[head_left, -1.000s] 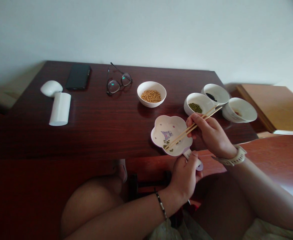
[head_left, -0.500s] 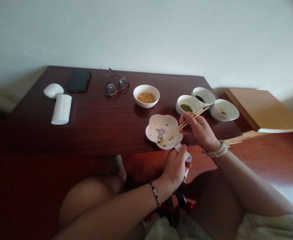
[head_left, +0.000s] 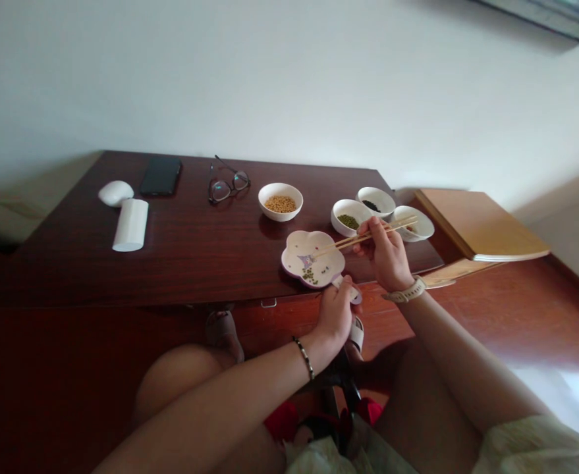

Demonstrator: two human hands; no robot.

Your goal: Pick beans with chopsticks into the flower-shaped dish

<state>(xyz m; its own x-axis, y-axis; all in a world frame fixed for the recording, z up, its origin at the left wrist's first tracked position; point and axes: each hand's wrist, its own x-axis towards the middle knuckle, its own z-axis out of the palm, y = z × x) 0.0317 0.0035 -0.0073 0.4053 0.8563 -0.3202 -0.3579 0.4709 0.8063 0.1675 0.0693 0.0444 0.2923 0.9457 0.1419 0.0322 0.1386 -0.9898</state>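
Note:
My left hand point(head_left: 337, 306) is closed around the short handle of a flower-shaped dish point(head_left: 294, 257) at the table's front edge. The dish is white with a purple rim and a cartoon print. A small cluster of green beans point(head_left: 309, 275) lies near its front side. In my right hand point(head_left: 383, 250) is a pair of wooden chopsticks point(head_left: 348, 241), their tips over the middle of the dish. I cannot make out anything between the tips. Just behind my right hand stands a white bowl of green beans point(head_left: 347, 221).
Behind it stand a bowl of black beans point(head_left: 371, 206) and, to the right, a bowl with a few reddish pieces point(head_left: 422, 227). A bowl of yellow beans point(head_left: 280, 204), glasses point(head_left: 228, 187), a black flat case point(head_left: 161, 176), a white cylinder point(head_left: 131, 225) and a white rounded object point(head_left: 116, 193) are further left.
The chopstick tips have moved from the front beans toward the dish's middle, and the chopsticks lie flatter. My left hand keeps its grip on the handle. The camera view has shifted.

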